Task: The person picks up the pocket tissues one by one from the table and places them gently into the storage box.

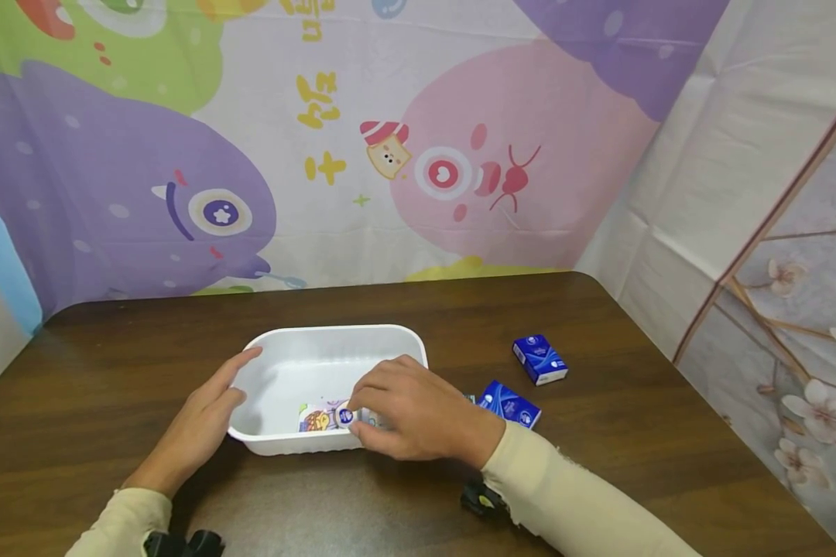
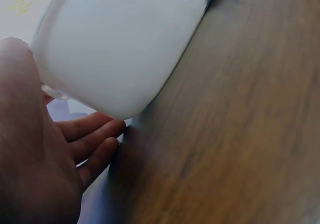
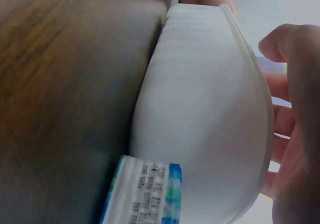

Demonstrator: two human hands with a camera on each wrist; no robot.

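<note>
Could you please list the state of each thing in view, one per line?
white tub: upright on the table, open-topped.
colourful packet: lying inside the tub.
left hand: open, resting against the tub's side.
right hand: reaching over the rim, fingers curled.
two blue packs: lying on the table, sealed.

A small colourful tissue packet [image 1: 323, 417] lies flat inside the white plastic tub [image 1: 334, 338], near its front wall.

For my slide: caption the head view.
Left hand steadies a white tub while the right hand sets a packet inside.
</note>
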